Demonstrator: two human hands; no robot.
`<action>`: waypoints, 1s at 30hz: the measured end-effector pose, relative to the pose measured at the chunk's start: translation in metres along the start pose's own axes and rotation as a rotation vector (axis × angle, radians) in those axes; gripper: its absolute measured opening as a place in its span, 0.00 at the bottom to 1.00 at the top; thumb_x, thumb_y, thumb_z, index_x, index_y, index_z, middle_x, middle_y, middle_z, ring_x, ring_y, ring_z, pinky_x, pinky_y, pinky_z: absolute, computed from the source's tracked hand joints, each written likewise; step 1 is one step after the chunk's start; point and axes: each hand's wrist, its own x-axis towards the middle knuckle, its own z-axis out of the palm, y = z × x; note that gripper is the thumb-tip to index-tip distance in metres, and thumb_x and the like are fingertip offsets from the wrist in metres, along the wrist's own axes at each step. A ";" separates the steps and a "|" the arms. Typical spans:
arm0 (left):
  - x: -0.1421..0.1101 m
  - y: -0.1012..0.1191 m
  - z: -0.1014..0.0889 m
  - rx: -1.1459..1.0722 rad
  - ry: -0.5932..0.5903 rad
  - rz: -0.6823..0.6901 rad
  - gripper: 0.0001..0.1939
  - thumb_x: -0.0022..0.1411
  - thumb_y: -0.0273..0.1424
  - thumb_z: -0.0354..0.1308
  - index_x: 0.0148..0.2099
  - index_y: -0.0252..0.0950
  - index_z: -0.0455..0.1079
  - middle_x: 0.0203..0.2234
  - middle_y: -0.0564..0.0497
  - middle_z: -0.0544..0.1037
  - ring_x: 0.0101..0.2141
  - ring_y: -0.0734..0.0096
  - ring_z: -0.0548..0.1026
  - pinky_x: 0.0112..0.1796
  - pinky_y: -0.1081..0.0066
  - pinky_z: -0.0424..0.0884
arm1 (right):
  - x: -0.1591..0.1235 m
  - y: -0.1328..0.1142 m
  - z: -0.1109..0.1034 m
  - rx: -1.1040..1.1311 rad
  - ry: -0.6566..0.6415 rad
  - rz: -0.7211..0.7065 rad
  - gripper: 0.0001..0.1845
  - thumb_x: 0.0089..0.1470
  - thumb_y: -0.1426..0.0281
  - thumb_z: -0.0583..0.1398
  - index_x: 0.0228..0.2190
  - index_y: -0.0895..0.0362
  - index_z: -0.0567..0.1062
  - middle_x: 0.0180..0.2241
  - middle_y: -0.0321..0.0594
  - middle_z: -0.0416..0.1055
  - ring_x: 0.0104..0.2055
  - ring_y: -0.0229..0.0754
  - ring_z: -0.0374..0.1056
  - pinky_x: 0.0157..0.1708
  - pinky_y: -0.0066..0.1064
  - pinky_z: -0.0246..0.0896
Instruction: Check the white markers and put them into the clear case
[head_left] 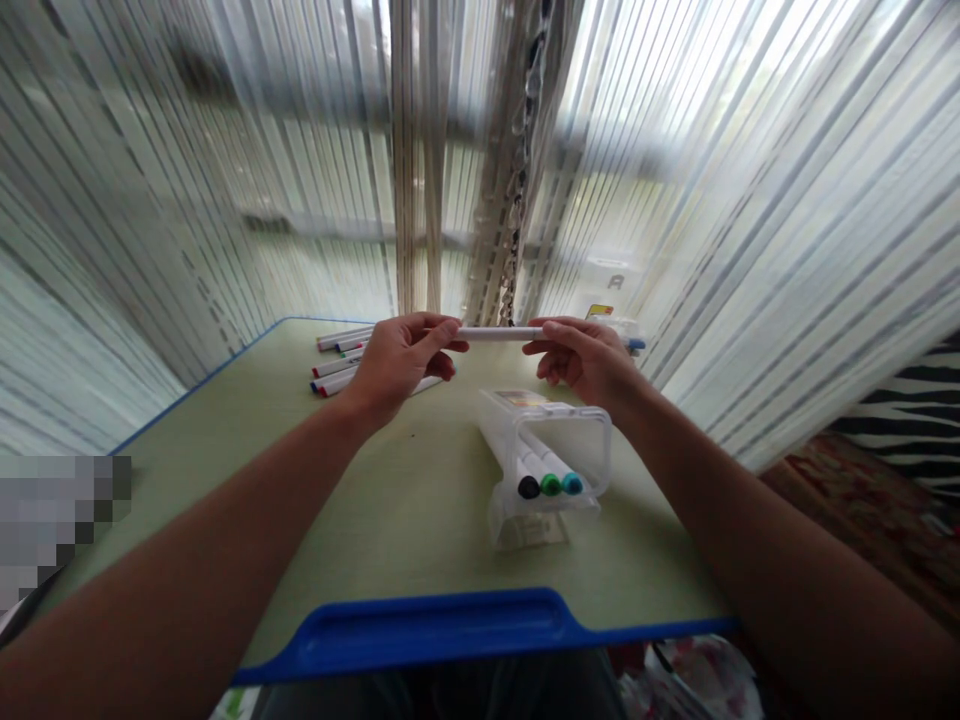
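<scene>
A white marker pen point(499, 334) is held level above the far part of the table, one end in each hand. My left hand point(401, 362) pinches its left end between thumb and fingers. At the other end, my right hand point(581, 350) grips it the same way. Below and nearer to me lies a clear plastic case point(491, 425), its open end facing me. Inside rest a black-tipped marker point(529, 486), a green-tipped marker point(551, 484) and a light-blue-tipped marker point(572, 483). Several white markers point(336, 366) with coloured ends lie beyond my left hand, partly hidden by it.
The pale green table point(390, 540) has a blue rim with a shallow blue tray point(435, 628) at my side. String curtains point(315, 200) hang close behind it. A whitish packet point(624, 328) stands behind my right hand. Plastic bags point(701, 675) lie below the table's front right.
</scene>
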 end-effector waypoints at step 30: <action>0.000 -0.003 -0.003 -0.017 -0.032 -0.001 0.14 0.56 0.34 0.69 0.39 0.27 0.79 0.24 0.47 0.80 0.19 0.79 0.72 0.23 0.75 0.69 | 0.000 -0.005 0.002 0.004 0.022 0.023 0.15 0.45 0.64 0.71 0.35 0.60 0.81 0.27 0.42 0.82 0.18 0.35 0.73 0.14 0.21 0.61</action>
